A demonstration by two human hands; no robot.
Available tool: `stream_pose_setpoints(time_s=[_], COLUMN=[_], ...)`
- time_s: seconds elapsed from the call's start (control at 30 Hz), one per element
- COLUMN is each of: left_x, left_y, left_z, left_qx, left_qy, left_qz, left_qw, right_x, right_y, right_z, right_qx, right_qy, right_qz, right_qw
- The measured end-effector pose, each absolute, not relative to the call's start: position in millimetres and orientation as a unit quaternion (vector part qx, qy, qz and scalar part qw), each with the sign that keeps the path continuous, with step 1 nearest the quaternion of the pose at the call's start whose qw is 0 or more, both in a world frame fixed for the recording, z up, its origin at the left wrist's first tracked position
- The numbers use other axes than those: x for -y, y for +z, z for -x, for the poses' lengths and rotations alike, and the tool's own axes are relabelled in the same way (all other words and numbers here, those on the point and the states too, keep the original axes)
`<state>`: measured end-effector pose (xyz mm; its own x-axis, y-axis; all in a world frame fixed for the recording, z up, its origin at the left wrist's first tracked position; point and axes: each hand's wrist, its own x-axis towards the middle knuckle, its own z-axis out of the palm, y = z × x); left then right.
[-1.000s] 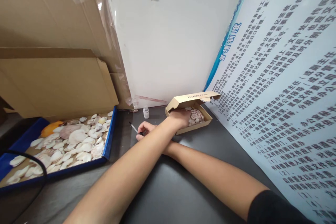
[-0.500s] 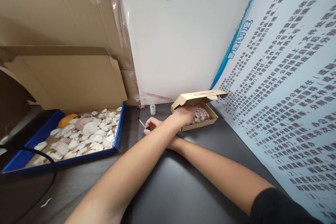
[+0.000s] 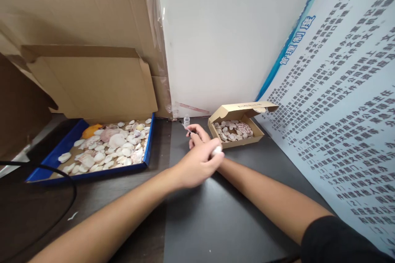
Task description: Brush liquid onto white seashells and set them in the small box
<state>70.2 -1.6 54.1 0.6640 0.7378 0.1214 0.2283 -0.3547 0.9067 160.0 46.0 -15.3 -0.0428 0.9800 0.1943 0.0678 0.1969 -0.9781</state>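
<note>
My left hand [image 3: 200,163] is closed on a small white shell [image 3: 217,151], in front of the small open cardboard box [image 3: 243,143]. Beyond it, partly hidden, my right hand [image 3: 198,134] pinches a thin stick-like tool [image 3: 188,130] with a dark part. The tool's tip points toward a small clear bottle [image 3: 186,121] standing near the wall. My left hand overlaps the right hand and wrist. Inside the small box lie several pale shells and a larger reddish patterned shell [image 3: 243,128].
A blue-edged tray [image 3: 148,141] on the left holds many pale shells and an orange one, with a raised cardboard lid [image 3: 101,86] behind. A black cable [image 3: 74,197] curves at lower left. A printed sheet [image 3: 339,90] stands along the right.
My left hand has come out of the small box and moved left and nearer, now with a white shell. My right hand sits closer to the bottle. The view has shifted slightly.
</note>
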Motion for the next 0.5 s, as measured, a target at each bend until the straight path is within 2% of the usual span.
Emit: stream_pose_setpoints(time_s=[0.23,0.5], left_x=[-19.4,-27.5], left_y=[16.4,4.0], left_z=[-9.1,-13.2], left_qx=[-0.383,-0.365], left_qy=[0.323,0.312], left_qz=[-0.556,-0.523], left_qw=[0.663,0.704], right_x=[-36.8,-25.3], right_y=[-15.5,-12.5], right_z=[-174.7,-179.2], right_qx=[0.546,0.629], right_qy=[0.428,0.311], right_qz=[0.416,0.443], right_qw=[0.588,0.558])
